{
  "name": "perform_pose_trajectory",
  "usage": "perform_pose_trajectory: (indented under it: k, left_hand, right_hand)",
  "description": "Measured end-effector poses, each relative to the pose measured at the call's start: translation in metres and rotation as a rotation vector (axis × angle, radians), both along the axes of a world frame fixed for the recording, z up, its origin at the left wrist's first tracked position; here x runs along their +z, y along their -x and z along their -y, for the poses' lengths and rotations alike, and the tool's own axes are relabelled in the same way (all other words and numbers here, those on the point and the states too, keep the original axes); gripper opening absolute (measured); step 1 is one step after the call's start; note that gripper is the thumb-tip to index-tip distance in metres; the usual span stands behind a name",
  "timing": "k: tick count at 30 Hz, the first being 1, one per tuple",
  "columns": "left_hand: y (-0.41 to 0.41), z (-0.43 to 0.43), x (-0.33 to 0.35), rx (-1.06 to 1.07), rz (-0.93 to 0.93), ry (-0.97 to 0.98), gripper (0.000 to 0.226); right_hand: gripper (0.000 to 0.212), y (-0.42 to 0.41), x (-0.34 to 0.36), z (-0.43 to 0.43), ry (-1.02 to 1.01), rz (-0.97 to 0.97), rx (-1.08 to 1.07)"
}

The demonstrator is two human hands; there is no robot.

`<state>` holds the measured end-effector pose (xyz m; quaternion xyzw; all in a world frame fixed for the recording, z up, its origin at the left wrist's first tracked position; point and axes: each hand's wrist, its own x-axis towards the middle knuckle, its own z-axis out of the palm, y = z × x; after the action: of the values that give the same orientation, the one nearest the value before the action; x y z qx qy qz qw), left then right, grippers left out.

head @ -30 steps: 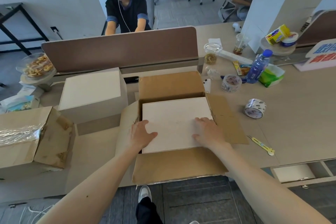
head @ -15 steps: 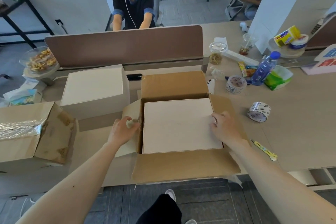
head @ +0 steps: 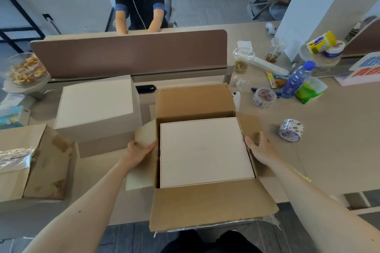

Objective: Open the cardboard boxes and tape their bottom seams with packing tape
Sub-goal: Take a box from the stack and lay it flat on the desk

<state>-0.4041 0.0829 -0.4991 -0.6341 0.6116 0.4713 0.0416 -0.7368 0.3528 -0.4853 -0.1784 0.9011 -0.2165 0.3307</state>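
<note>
Hands apart, left hand gripping the box's left flap, right hand its right flap: best fold both evenly, tape lying right of the box.

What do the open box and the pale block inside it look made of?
Open box: brown cardboard, probably corrugated, matte; its near flap edge is ragged, with clear film scraps. Pale block: likely smooth paperboard, matte off-white, with crisp straight edges; the material is not certain.
</note>
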Motion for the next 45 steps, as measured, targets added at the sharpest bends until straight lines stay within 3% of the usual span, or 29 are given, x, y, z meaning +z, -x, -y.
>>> perform_pose_trajectory:
  k: [3, 8, 12, 15, 20, 24, 26, 29, 31, 37, 41, 45]
  left_hand:
    - [-0.006, -0.001, 0.010, 0.042, 0.037, 0.116, 0.112]
    - [-0.008, -0.008, 0.038, 0.077, 0.114, 0.382, 0.068]
    - [0.002, -0.006, 0.065, 0.079, 0.098, 0.467, 0.041]
    - [0.012, -0.006, 0.081, 0.013, 0.034, 0.497, 0.030]
    - [0.050, -0.026, 0.100, -0.124, 0.004, 0.375, 0.043]
    - [0.084, -0.049, 0.105, -0.250, 0.071, 0.333, 0.041]
    - [0.089, -0.054, 0.101, -0.285, 0.106, 0.364, 0.045]
    - [0.090, -0.056, 0.097, -0.297, 0.102, 0.320, 0.059]
    - [0.091, -0.059, 0.096, -0.293, 0.088, 0.277, 0.068]
    - [0.087, -0.064, 0.078, -0.350, 0.109, 0.294, 0.090]
    - [0.081, -0.064, 0.060, -0.327, 0.047, 0.256, 0.075]
    - [0.062, -0.056, 0.041, -0.418, 0.054, 0.332, 0.064]
  right_hand:
    - [0.096, 0.014, -0.004, -0.003, 0.038, 0.044, -0.051]
    - [0.073, 0.030, -0.002, -0.009, 0.050, 0.026, -0.076]
    - [0.056, 0.047, 0.013, -0.019, -0.004, -0.030, -0.043]
    - [0.046, 0.060, 0.029, -0.021, 0.094, -0.049, -0.038]
    - [0.024, 0.068, 0.057, -0.009, 0.298, 0.108, 0.015]
    - [0.011, 0.046, 0.083, 0.004, 0.346, 0.208, 0.206]
    - [0.018, 0.029, 0.090, 0.013, 0.403, 0.310, 0.247]
    - [0.054, 0.005, 0.084, 0.027, 0.509, 0.418, 0.279]
    - [0.063, -0.007, 0.070, 0.034, 0.490, 0.433, 0.292]
    - [0.061, -0.033, 0.042, 0.039, 0.388, 0.286, 0.376]
    - [0.052, -0.029, 0.018, 0.030, 0.119, -0.001, 0.642]
    - [0.055, -0.020, 0.004, 0.016, 0.096, -0.120, 0.745]
